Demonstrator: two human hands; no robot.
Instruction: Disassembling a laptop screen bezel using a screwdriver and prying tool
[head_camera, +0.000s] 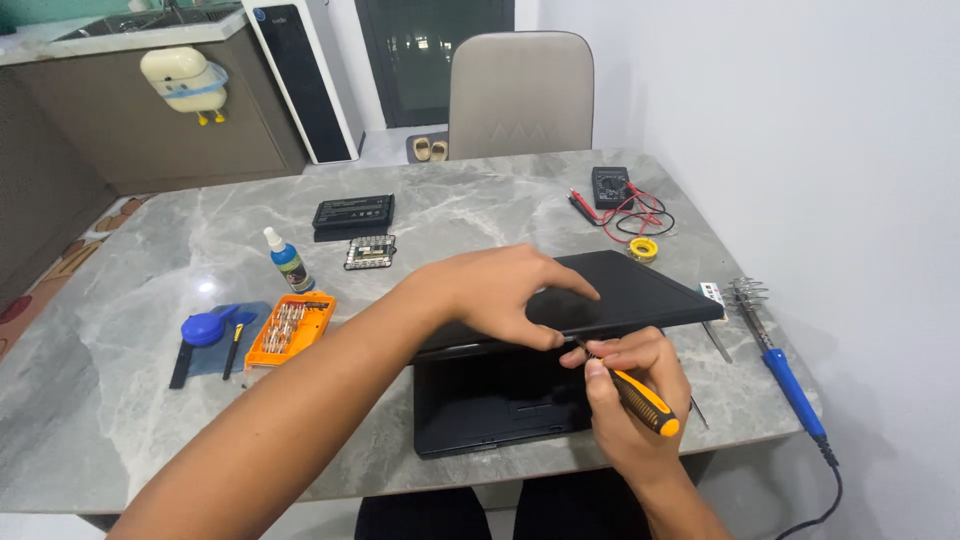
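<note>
- Grey marbled counter, seen from above; beige chair at far side.
- Black laptop near front edge, base lying flat, a black panel raised and tilted over its far half.
- Left hand on panel's near edge, fingers curled over top, thumb underneath, pinching the edge.
- Right hand closed around screwdriver, orange-and-black handle, held like a pen.
- Screwdriver tip pointed up-left, at panel's near edge just beside left thumb; exact contact too small to tell.
- Orange bit case left of laptop, lid open, rows of bits showing.
- Blue blower and a small yellow-handled tool on a dark mat, just left of case.
- White bottle with blue label, upright, behind case.
- Black battery pack further back, flat; small circuit board just in front of it.
- Multimeter at far right, red and black leads looped beside it.
- Yellow solder reel between leads and panel's far corner.
- Blue-handled soldering iron along right edge, coiled metal stand at its far end, cord trailing off front.
- Tweezers lying just right of panel.
</note>
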